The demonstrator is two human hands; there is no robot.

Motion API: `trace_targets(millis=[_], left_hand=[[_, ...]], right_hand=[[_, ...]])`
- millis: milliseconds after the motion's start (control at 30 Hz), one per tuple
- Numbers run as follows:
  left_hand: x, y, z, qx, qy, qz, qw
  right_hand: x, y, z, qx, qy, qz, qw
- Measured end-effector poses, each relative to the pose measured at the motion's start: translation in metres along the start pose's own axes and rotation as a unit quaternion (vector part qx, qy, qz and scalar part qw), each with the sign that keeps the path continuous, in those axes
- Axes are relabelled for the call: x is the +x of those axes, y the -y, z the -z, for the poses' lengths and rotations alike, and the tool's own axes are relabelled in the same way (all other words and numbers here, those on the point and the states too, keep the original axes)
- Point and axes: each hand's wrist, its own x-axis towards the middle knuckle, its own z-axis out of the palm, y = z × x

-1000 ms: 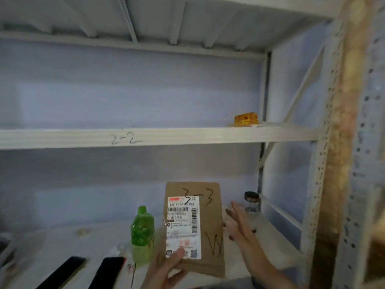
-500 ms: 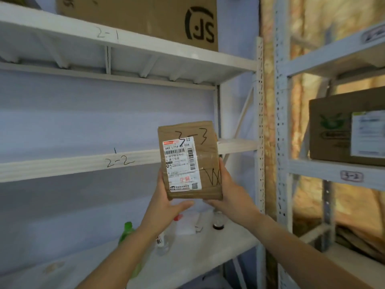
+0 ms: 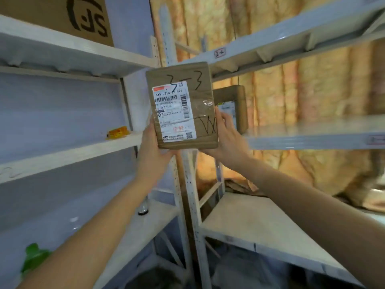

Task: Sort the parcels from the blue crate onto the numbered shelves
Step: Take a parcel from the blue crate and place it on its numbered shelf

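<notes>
A brown cardboard parcel [image 3: 200, 97] with a white shipping label and "3-3" handwritten on top is held upright at the centre of the head view. My left hand [image 3: 151, 142] grips its lower left edge and my right hand [image 3: 226, 135] grips its lower right edge. The parcel hangs in the air in front of the upright posts [image 3: 187, 184] where two shelf units meet. The right unit's middle shelf [image 3: 312, 134] lies just behind and to the right of it.
A brown box [image 3: 239, 101] stands on the right unit's middle shelf behind the parcel. A large carton marked SF [image 3: 62, 15] sits on the left unit's top shelf. An orange packet [image 3: 117, 132], a small jar [image 3: 143, 208] and a green bottle [image 3: 34, 257] rest on the left shelves.
The parcel rose from the lower left shelf, where it stood, into both hands. My view and the parcel have swung right, from the shelf marked 2-2 toward the right-hand unit.
</notes>
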Motion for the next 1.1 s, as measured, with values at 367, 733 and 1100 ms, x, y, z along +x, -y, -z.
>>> trace_targets(millis=[367, 733, 1100], left_hand=[[-0.016, -0.136, -0.196, -0.107, 0.157, 0.038, 0.981], [-0.058, -0.337, -0.380, -0.240, 0.142, -0.001, 0.960], [-0.030, -0.374, -0.455, -0.210, 0.150, -0.038, 0.965]], right_hand=[[-0.104, -0.111, 0.215, -0.106, -0.007, -0.092, 0.990], [-0.199, -0.218, 0.429, -0.239, -0.030, -0.139, 0.961], [-0.206, -0.287, 0.461, -0.222, -0.062, -0.132, 0.964]])
